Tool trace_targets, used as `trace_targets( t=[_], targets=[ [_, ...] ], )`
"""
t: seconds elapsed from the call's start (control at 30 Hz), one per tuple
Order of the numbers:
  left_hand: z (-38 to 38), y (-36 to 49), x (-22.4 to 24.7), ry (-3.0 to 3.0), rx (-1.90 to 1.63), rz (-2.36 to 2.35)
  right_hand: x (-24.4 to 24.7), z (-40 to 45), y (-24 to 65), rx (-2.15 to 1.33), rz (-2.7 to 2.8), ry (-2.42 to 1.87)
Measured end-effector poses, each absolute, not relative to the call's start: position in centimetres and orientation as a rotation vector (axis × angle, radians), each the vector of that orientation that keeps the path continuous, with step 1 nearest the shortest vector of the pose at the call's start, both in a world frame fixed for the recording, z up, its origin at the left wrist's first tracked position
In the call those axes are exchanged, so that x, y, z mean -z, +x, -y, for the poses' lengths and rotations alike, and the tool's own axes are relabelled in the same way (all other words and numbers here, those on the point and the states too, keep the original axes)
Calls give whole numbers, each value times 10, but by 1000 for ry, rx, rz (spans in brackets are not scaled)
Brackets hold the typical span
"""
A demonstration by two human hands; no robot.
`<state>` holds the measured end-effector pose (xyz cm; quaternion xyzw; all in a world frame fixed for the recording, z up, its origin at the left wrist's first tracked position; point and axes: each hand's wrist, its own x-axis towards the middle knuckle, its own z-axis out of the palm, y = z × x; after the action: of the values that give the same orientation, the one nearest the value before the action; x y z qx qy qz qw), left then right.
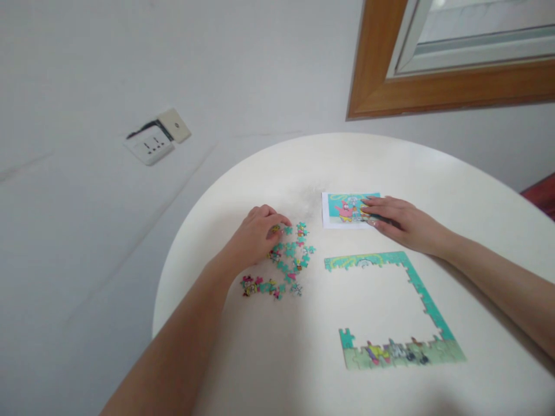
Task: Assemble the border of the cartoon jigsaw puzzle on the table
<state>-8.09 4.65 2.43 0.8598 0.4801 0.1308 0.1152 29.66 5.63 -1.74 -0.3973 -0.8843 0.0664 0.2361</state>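
My left hand (255, 234) is over the upper left of a loose spread of puzzle pieces (289, 251), its thumb and index finger apart around a small piece lying on the table. Fingers spread, my right hand (394, 219) rests on the right part of a reference picture card (344, 209) with cartoon figures. Nearer the front lies a partly joined puzzle border (427, 300): its top, right and bottom edges are connected, while the left side has a gap above a short corner section.
A round white table (269, 358) carries everything. Behind it stands a white wall with a socket (151, 144) at the left and a wood-framed window (433, 89) at the upper right. Something red shows at the far right edge.
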Motion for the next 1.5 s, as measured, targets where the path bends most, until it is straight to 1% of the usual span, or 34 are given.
trace_targets(
  t=[0.23, 0.37, 0.53, 0.73, 1.03, 1.33, 1.5],
  targets=[
    [-47, -79, -24, 2512, -437, -1350, 17, -56, 296, -161, 2443, -1093],
    [-49, -85, -30, 2512, -478, -1395, 18, -56, 296, -170, 2429, -1090],
    [-49, -89, -35, 2544, -407, -1474, 17, -55, 295, -172, 2415, -1091],
    [-47, -84, -29, 2544, -372, -1452, 18, -56, 296, -177, 2414, -1089],
    [-51, -84, -19, 2542, -412, -1380, 19, -58, 298, -179, 2440, -1087],
    [-49, -82, -20, 2529, -449, -1356, 17, -56, 298, -172, 2452, -1124],
    [-50, -84, -23, 2521, -531, -1364, 18, -56, 298, -186, 2425, -1121]
  ],
)
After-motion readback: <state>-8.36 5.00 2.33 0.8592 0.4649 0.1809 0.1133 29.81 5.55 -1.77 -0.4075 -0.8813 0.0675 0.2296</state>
